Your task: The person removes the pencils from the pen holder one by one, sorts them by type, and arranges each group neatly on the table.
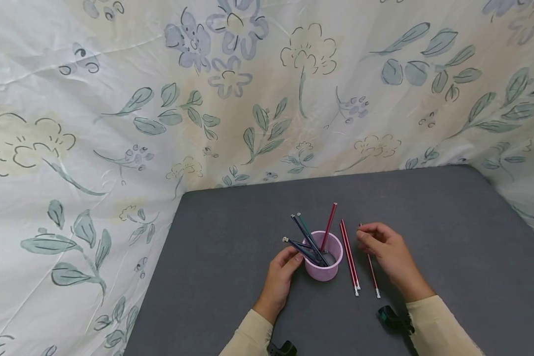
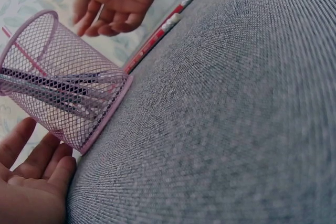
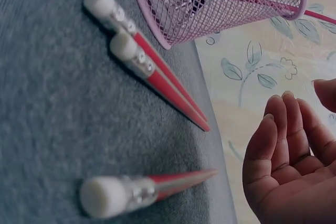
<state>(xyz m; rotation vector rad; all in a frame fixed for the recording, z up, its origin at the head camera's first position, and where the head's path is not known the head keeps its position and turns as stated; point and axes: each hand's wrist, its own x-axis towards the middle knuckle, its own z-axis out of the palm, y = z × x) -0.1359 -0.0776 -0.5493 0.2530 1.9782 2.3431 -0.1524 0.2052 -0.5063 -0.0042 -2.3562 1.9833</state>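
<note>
Red eraser-tipped pencil, lone one, nearer my right grip: eraser end at six o'clock, axis nearly twelve-to-six. Right grip relaxed, empty; left grip loose beside pink mesh cup.

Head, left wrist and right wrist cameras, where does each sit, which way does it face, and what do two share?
Head: worn on the head, facing forward and down at the pink mesh cup; left hand, right hand and cream sleeves show.
Left wrist: on that wrist, facing across the gray table to the cup's side; left hand lower left, right hand at top.
Right wrist: on that wrist, facing along three red pencils; right hand at right.
Shared: both wrist views show cup and floral cloth.
</note>
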